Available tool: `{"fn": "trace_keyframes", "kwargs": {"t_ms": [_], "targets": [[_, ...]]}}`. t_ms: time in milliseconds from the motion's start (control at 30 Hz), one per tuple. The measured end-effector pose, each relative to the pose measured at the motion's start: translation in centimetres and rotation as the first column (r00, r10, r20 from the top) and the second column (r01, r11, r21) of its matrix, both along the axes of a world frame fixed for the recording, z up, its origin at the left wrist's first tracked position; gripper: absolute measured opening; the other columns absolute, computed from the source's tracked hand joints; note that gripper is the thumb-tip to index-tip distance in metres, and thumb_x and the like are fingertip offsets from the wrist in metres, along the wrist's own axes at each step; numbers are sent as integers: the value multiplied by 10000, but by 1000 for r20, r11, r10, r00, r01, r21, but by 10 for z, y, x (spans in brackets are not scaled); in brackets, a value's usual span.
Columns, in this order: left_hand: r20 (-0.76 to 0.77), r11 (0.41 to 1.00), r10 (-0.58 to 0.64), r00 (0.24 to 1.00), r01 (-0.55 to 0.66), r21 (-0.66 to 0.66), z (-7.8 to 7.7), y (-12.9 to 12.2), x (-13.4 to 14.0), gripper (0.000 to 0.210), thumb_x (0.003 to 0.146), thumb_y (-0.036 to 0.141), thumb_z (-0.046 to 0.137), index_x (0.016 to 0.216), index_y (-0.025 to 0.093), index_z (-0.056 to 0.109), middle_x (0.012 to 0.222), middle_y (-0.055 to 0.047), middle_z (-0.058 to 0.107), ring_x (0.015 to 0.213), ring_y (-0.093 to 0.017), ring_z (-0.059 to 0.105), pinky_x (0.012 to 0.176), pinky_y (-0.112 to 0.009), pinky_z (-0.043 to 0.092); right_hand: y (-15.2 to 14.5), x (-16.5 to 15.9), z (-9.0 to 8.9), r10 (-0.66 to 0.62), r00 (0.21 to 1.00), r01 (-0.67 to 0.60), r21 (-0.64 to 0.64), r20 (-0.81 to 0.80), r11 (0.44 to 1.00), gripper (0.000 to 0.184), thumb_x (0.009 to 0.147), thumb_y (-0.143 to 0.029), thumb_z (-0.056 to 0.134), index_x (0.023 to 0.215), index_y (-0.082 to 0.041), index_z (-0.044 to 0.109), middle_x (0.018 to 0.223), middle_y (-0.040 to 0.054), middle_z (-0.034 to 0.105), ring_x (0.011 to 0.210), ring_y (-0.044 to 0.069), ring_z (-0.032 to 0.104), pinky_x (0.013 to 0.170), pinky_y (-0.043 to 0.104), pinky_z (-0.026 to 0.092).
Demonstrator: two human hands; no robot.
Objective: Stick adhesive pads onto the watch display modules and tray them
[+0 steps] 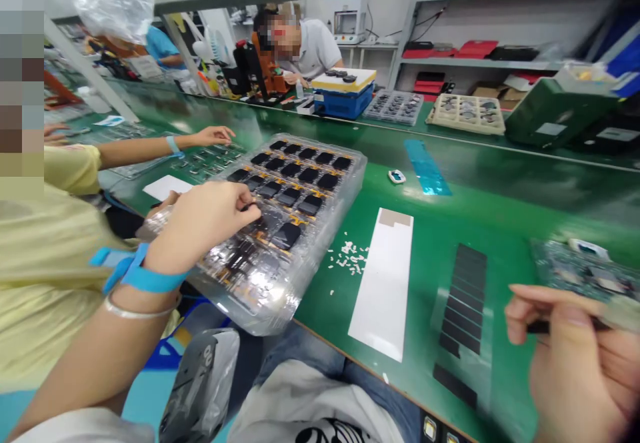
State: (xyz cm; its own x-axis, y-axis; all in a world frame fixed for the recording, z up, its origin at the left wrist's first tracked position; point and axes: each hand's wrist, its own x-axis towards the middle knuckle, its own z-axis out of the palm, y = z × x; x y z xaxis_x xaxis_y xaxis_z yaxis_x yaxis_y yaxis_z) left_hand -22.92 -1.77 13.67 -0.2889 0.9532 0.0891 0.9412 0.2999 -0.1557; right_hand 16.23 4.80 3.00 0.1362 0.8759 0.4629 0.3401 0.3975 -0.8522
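The left hand, a blue strap and a pale bangle at its wrist, is poised over a clear plastic tray, thumb and fingertips drawn together; whether they pinch a piece cannot be told. Rows of dark-faced modules fill the tray, which overhangs the green workbench at its near edge. At far right, the blurred right hand curls its fingers around a dark object, too indistinct to identify.

Between the hands lie white scraps, a long white strip and black rectangles on a clear sheet. Blue film rests farther back, near a small white-rimmed piece. At left, a co-worker's hand reaches beyond a yellow sleeve. Across the bench, a person in a white shirt bends forward beside a blue box with a yellow top.
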Motion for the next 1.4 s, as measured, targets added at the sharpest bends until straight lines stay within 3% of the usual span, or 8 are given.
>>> {"fn": "trace_keyframes", "kwargs": {"t_ms": [100,167,267,400,533,800,1133,1400], "targets": [[52,980,-3,999,-8,201,-10,-18,32,267,957,341,434,841,174,607,682,7,618,591,-155,554,576,-212,298,-12,-15,11,149,988,-148,15,-35,989,192,986,-357,553,939,-327,736,771,40,608,577,174,532,497,347,402],[309,917,-186,933,51,396,-25,-31,64,250,977,398,406,863,230,553,638,49,612,510,-134,531,534,-214,343,-16,-24,15,306,952,-306,29,33,951,223,1013,-289,502,995,-313,723,799,30,614,621,158,549,520,313,412],[638,840,-518,569,198,505,-52,-42,119,123,1015,356,428,1014,303,539,681,55,666,545,-144,612,523,-234,448,-16,-36,18,440,894,-445,53,87,894,212,1011,-219,486,1045,-281,686,838,26,618,734,159,582,590,293,436],[905,886,-414,100,272,375,-91,-20,172,175,1049,324,380,1009,247,531,712,9,599,590,-145,576,551,-245,453,-12,-47,9,458,883,-466,72,107,882,153,934,-186,571,1059,-247,636,875,18,590,640,126,525,511,259,393],[945,934,-309,-107,154,323,-129,13,178,165,1049,342,415,992,218,508,775,5,605,622,-123,561,559,-220,429,-8,-52,-6,356,868,-422,137,348,896,145,890,-132,625,1008,-217,629,917,38,621,721,136,604,545,246,467],[924,923,-375,-77,65,380,-143,20,171,106,1010,257,508,998,195,593,870,-20,657,777,-139,626,704,-220,471,-6,-52,-24,196,752,-410,214,629,887,218,958,-85,561,1143,-173,637,991,79,706,827,159,703,640,265,575],[900,904,-427,85,56,423,-142,21,171,108,968,218,537,940,183,635,800,-9,679,712,-134,628,669,-214,470,-6,-62,-24,289,767,-403,79,572,912,141,968,-126,534,1027,-183,649,935,61,710,762,155,681,572,260,515],[913,877,-382,-145,256,407,-135,11,169,107,964,213,524,907,179,608,747,-22,683,635,-128,626,580,-208,450,31,-75,-3,451,874,-382,-317,180,868,150,888,-281,613,780,-183,648,677,-29,596,552,93,450,523,226,344]]}}
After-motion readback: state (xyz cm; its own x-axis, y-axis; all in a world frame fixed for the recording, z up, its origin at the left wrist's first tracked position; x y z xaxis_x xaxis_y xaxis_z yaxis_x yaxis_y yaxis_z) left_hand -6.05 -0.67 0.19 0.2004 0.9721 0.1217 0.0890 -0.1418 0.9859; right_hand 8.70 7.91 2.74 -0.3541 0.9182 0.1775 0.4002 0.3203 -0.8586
